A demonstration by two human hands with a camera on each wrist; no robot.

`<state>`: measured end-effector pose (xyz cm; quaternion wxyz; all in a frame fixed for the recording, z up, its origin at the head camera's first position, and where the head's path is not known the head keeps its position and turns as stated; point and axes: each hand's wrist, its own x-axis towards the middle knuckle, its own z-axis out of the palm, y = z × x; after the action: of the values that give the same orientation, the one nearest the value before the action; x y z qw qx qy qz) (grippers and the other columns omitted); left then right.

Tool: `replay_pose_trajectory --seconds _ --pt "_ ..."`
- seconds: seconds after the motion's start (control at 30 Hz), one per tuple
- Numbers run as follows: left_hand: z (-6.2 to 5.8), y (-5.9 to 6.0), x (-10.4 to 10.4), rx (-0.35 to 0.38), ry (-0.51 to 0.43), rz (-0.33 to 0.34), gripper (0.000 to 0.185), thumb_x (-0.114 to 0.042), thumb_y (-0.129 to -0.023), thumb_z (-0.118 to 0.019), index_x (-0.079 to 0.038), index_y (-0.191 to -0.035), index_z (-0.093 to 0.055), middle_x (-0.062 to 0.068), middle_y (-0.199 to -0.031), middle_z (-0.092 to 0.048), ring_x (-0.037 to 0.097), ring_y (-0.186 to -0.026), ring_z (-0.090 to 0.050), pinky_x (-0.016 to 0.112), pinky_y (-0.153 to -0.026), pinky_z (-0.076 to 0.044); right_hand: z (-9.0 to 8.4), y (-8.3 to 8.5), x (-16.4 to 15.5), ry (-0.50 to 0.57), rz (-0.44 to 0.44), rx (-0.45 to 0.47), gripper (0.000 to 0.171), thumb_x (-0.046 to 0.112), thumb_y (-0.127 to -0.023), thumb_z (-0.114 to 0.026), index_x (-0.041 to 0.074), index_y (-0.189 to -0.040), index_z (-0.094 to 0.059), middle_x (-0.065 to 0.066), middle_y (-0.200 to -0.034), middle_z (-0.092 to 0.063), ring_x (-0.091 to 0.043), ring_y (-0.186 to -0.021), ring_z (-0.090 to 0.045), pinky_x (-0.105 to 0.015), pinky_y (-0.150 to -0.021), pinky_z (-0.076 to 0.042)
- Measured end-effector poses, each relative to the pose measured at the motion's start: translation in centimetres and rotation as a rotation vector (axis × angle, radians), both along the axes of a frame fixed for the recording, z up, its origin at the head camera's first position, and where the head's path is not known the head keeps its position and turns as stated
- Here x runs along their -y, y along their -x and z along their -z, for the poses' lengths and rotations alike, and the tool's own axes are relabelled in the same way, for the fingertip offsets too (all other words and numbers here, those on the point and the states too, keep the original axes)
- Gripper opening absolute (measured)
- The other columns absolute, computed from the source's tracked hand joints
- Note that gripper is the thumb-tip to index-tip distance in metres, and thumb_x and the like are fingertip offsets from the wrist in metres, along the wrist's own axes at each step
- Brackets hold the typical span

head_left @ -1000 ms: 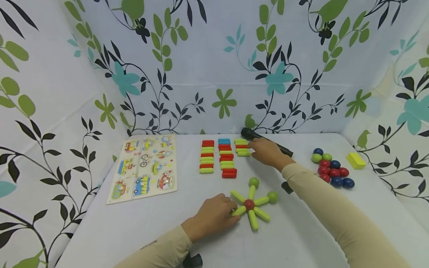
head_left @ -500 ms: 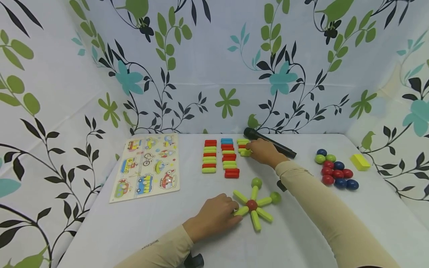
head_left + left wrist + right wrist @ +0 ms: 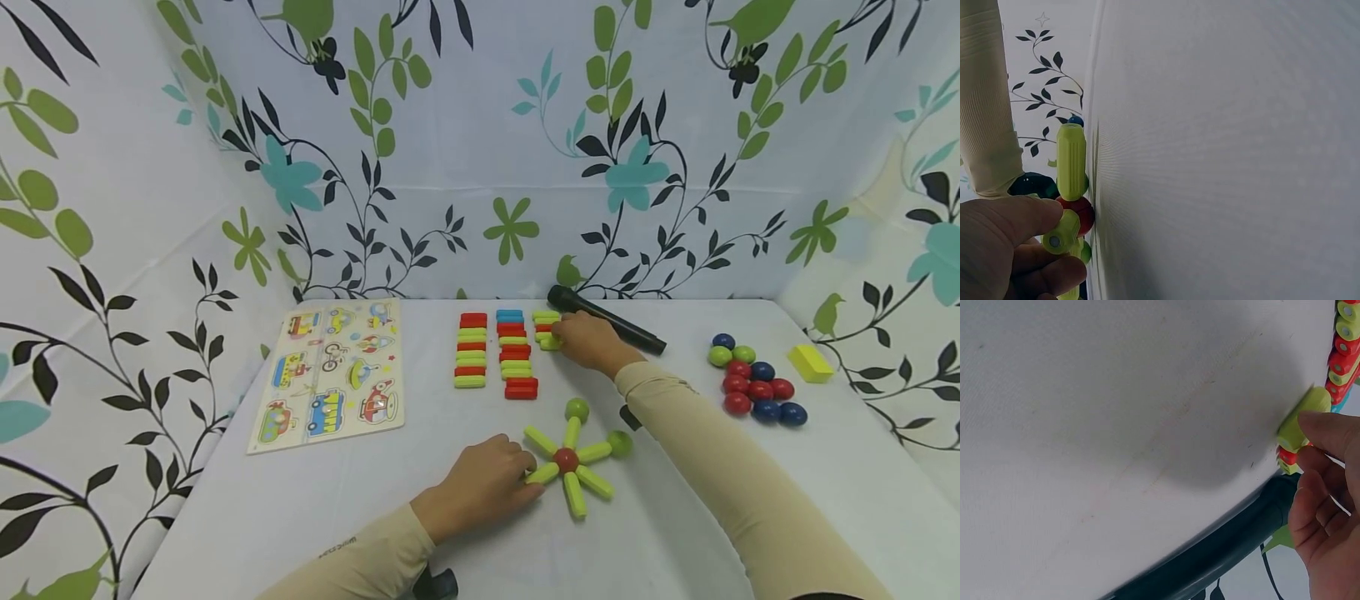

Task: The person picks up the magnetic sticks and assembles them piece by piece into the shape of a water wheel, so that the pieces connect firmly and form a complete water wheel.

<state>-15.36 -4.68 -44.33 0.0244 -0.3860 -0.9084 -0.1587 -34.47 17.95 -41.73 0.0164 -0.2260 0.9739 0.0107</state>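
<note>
A star of lime-green rods [image 3: 573, 493] around a red ball [image 3: 566, 458] lies on the white table, with two green balls [image 3: 619, 442] on rod tips. My left hand [image 3: 483, 483] grips the lower-left rod [image 3: 1063, 232] of that star. Farther back stand three short rows of red, green and blue rods [image 3: 514, 354]. My right hand [image 3: 588, 341] pinches a lime-green rod [image 3: 1302, 419] at the near end of the right row [image 3: 545, 323].
A black microphone [image 3: 607, 322] lies just behind my right hand. A cluster of red, blue and green balls [image 3: 756, 387] and a yellow block [image 3: 808, 362] sit at the right. A vehicle picture puzzle board [image 3: 330, 373] lies at the left. Patterned cloth walls enclose the table.
My right hand has drawn slightly back toward the right row and closed on the lime-green rod there. The left hand has stayed on the star.
</note>
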Motion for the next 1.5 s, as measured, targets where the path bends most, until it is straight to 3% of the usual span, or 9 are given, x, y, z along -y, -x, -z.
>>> replay_pose_trajectory --seconds 0.3,0.47,0.57,0.7,0.77,0.9,1.13,1.5 --pt "-0.1 0.0 0.1 -0.005 -0.006 0.008 0.020 -0.033 -0.091 -0.078 -0.016 -0.102 -0.078 -0.011 -0.079 -0.066 0.002 -0.070 -0.046 0.012 -0.055 -0.037 0.0 -0.2 0.6 0.018 -0.001 0.039 0.013 0.021 -0.095 -0.073 0.012 -0.104 -0.072 -0.004 -0.091 -0.065 -0.022 -0.084 -0.058 -0.036 -0.081 -0.055" --pt "0.1 0.0 0.0 -0.010 -0.001 0.004 0.020 -0.034 -0.091 -0.077 -0.017 -0.102 -0.078 -0.011 -0.078 -0.066 0.002 -0.070 -0.046 0.012 -0.055 -0.036 0.1 -0.3 0.7 0.031 0.020 0.084 0.009 0.020 -0.097 -0.070 0.012 -0.098 -0.066 -0.003 -0.084 -0.062 -0.021 -0.080 -0.056 -0.033 -0.076 -0.052" --pt "0.2 0.0 -0.1 -0.010 0.008 0.001 0.019 -0.034 -0.091 -0.077 -0.017 -0.101 -0.078 -0.012 -0.077 -0.065 0.002 -0.070 -0.046 0.012 -0.054 -0.036 0.0 -0.5 0.4 0.076 0.050 0.117 0.010 0.020 -0.097 -0.069 0.011 -0.102 -0.066 -0.004 -0.089 -0.065 -0.022 -0.083 -0.058 -0.035 -0.079 -0.053" --pt "0.1 -0.1 -0.2 -0.010 0.012 -0.003 0.019 -0.034 -0.091 -0.077 -0.018 -0.100 -0.078 -0.012 -0.077 -0.066 0.002 -0.069 -0.046 0.013 -0.055 -0.037 0.0 -1.1 -0.6 0.152 0.057 0.165 0.027 0.019 -0.093 -0.070 0.008 -0.117 -0.068 -0.005 -0.102 -0.070 -0.020 -0.085 -0.060 -0.038 -0.083 -0.055" --pt "0.0 -0.1 -0.2 -0.014 0.010 -0.008 0.020 -0.034 -0.090 -0.078 -0.017 -0.101 -0.078 -0.011 -0.079 -0.067 0.002 -0.069 -0.047 0.013 -0.055 -0.038 -0.2 -1.6 -1.2 0.186 0.046 0.186 0.032 0.019 -0.091 -0.070 0.007 -0.121 -0.069 -0.005 -0.104 -0.071 -0.019 -0.086 -0.061 -0.038 -0.083 -0.055" --pt "0.0 0.0 -0.3 -0.022 0.013 -0.016 0.020 -0.034 -0.090 -0.078 -0.017 -0.101 -0.078 -0.010 -0.082 -0.070 0.002 -0.070 -0.048 0.013 -0.055 -0.039 -0.8 -3.3 -2.9 0.263 0.017 0.241 0.027 0.018 -0.089 -0.068 0.006 -0.113 -0.073 -0.003 -0.095 -0.070 -0.017 -0.083 -0.060 -0.035 -0.079 -0.054" --pt "0.0 0.0 -0.2 -0.025 0.016 -0.011 0.020 -0.034 -0.091 -0.078 -0.017 -0.101 -0.077 -0.010 -0.081 -0.069 0.002 -0.070 -0.048 0.013 -0.055 -0.039 -1.9 -6.8 -5.1 0.392 0.042 0.368 0.022 0.018 -0.090 -0.069 0.006 -0.107 -0.073 0.000 -0.091 -0.069 -0.016 -0.082 -0.059 -0.033 -0.077 -0.054" --pt "0.2 0.0 -0.1 -0.035 0.005 -0.017 0.020 -0.034 -0.091 -0.078 -0.017 -0.101 -0.077 -0.009 -0.081 -0.070 0.003 -0.070 -0.047 0.013 -0.055 -0.038 -1.3 -9.6 -6.1 0.453 0.093 0.525 0.016 0.017 -0.090 -0.068 0.008 -0.102 -0.072 0.000 -0.088 -0.064 -0.017 -0.083 -0.056 -0.032 -0.076 -0.049"
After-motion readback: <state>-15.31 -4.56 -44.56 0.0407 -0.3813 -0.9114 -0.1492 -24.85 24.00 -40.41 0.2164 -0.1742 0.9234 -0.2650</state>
